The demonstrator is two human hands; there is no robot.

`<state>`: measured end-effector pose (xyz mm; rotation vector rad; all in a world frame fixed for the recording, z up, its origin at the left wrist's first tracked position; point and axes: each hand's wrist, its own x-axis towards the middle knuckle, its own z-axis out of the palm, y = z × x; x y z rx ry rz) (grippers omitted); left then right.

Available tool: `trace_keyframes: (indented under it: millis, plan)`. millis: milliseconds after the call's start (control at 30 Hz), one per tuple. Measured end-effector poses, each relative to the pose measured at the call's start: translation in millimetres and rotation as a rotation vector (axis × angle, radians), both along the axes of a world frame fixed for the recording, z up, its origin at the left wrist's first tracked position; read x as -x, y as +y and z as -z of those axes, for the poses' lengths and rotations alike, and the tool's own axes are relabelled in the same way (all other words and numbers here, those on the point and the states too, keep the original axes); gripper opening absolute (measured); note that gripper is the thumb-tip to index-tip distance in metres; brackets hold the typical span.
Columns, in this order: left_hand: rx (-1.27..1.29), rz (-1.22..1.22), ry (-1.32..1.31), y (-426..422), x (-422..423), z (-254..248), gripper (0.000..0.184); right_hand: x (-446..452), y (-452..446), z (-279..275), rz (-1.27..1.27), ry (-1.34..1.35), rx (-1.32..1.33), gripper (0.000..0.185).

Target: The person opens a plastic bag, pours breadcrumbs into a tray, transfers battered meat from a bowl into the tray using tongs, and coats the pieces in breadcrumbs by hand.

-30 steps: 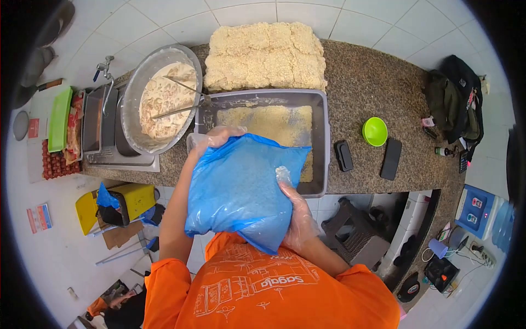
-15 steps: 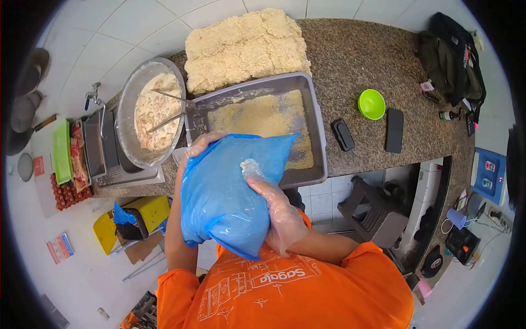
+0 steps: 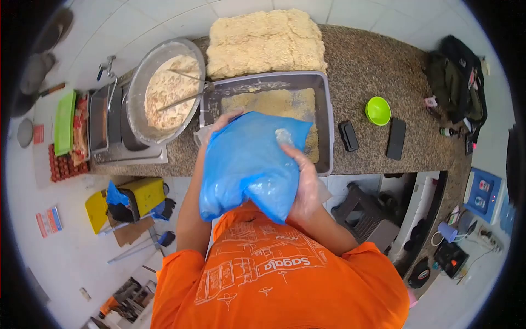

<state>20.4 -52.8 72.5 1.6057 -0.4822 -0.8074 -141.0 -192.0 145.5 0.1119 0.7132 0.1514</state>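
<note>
A full blue plastic bag (image 3: 246, 159) is held in front of my chest, over the near side of a grey tub (image 3: 331, 131). My left hand (image 3: 223, 122) grips its far left side, most of the fingers hidden by the bag. Around its right side wraps my right hand (image 3: 304, 183), in a clear plastic glove, with the thumb on top beside a whitish smear. Pale crumbs (image 3: 263, 103) cover part of the tub's bottom. Left of the tub, a large metal bowl (image 3: 135, 104) holds creamy, coated pieces and tongs (image 3: 181, 102).
Crumb-coated slabs (image 3: 266, 41) are stacked behind the tub. A green bowl (image 3: 378, 111), a black case (image 3: 348, 136) and a dark phone-like slab (image 3: 396, 139) lie on the granite counter to the right. A sink (image 3: 101, 123) and egg trays (image 3: 68, 164) are at left.
The bag has shifted up and right in view, with both hands still on it, and its near edge has drawn away from my shirt. The camera view has also shifted.
</note>
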Motion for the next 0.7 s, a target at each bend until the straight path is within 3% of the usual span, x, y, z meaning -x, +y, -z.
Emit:
trace_keyframes:
  millis: [33, 100, 133, 200, 333, 400, 533, 633, 700]
  plan:
    - [0.011, -0.026, -0.002, 7, -5, 20, 0.047, -3, 0, -1, -0.026, -0.002, 0.011, 0.067]
    - [-0.033, -0.162, 0.283, 21, -21, 72, 0.045, -9, -2, 0, 0.105, -0.025, 0.065, 0.052]
    - [-0.017, -0.187, 0.28, 22, -20, 67, 0.045, -11, -3, 6, 0.109, -0.058, 0.138, 0.05]
    - [0.229, -0.395, 1.212, 15, -13, 46, 0.059, -15, -3, 5, 0.089, -0.055, 0.216, 0.049]
    - [0.354, -0.406, 1.194, 18, 24, -1, 0.067, -15, -8, 9, 0.044, -0.024, 0.366, 0.044]
    - [0.28, -0.355, 1.069, 23, 34, -11, 0.066, -13, -11, 8, 0.016, 0.011, 0.48, 0.041]
    - [0.245, -0.35, 1.192, 42, 45, -39, 0.068, -2, -24, 11, -0.142, 0.137, 0.776, 0.045]
    - [0.227, -0.382, 1.209, 53, 53, -49, 0.071, 8, -42, 23, -0.23, 0.179, 0.835, 0.045]
    - [0.227, -0.432, 1.074, 51, 61, -48, 0.07, 11, -52, 25, -0.306, 0.187, 0.864, 0.045]
